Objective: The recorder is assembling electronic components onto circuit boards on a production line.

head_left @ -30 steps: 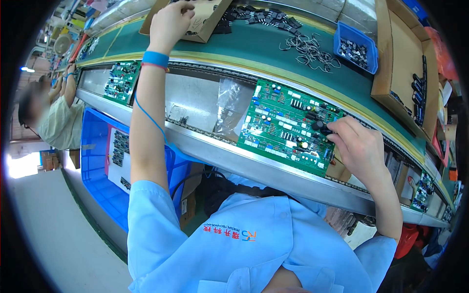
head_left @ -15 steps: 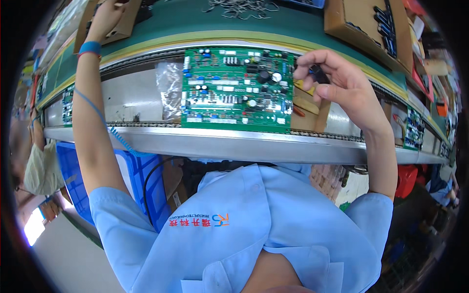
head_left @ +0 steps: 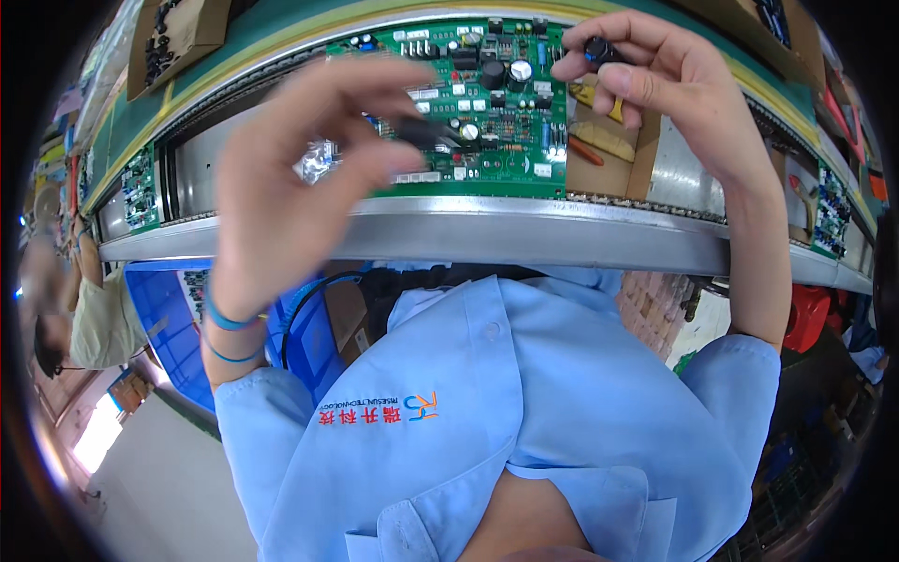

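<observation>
A green circuit board [head_left: 510, 173], crowded with small parts, lies across the conveyor rails in front of me. Over its left portion hovers my left hand [head_left: 304, 164], smeared by motion, with a blue band at the wrist. Its fingertips pinch a black component [head_left: 423, 133] whose thin metal leads point right, above the board. Beyond the board's right edge is my right hand [head_left: 670, 84], fingers curled. Between its thumb and fingers sits a black cylindrical component [head_left: 600, 51] resembling a capacitor. The left hand and its component hide part of the board.
A cardboard box [head_left: 211, 33] of black parts stands at the far left; another box [head_left: 735, 14] is at the far right. The metal rail [head_left: 524, 225] runs along the near side. Pliers with yellow handles [head_left: 585, 96] lie right of the board. A blue crate [head_left: 169, 309] stands below left.
My left hand has come back from the left box to above the board, now holding a black component. My right hand stays near the board's right edge, still holding its part. The view has shifted.
</observation>
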The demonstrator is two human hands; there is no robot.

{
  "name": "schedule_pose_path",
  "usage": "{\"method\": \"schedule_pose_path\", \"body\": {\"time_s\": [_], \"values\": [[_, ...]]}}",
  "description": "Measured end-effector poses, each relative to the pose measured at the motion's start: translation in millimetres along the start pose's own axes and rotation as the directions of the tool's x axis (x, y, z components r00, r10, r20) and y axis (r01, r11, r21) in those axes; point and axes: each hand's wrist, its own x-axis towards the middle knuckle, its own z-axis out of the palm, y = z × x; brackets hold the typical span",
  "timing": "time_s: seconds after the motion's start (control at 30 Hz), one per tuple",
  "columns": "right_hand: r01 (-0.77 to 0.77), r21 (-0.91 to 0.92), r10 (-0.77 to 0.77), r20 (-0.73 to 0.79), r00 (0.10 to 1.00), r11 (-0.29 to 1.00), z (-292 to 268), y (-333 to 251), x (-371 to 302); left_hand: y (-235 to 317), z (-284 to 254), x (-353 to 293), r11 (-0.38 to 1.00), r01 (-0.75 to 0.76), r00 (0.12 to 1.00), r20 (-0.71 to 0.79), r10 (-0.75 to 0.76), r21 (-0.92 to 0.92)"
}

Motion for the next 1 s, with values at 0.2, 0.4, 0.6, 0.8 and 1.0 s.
{"method": "schedule_pose_path", "body": {"time_s": [0.2,0.4,0.6,0.8,1.0], "values": [[-0.187,0.179,0.204,-0.078,0.976,0.966,6.8,-30.5,-2.2,-15.8,35.0,-5.6,0.664,-0.417,0.899,0.172,0.403,0.620],[-0.198,0.077,0.203,-0.075,0.976,0.977,8.4,-30.4,-2.7,-25.4,42.1,1.4,0.433,-0.495,0.833,0.270,0.483,0.753],[-0.108,-0.129,0.093,-0.116,0.989,0.986,14.0,-37.0,-9.1,-27.4,36.3,10.9,0.353,-0.613,0.763,0.414,0.497,0.707],[0.061,-0.199,-0.079,-0.087,0.993,0.978,11.4,-23.9,-10.9,-18.0,36.2,19.3,0.166,-0.706,0.665,0.565,0.489,0.688],[-0.056,-0.253,0.021,-0.139,0.990,0.966,16.5,-27.9,-4.6,-23.2,32.2,18.8,0.190,-0.716,0.654,0.550,0.519,0.672]]}}
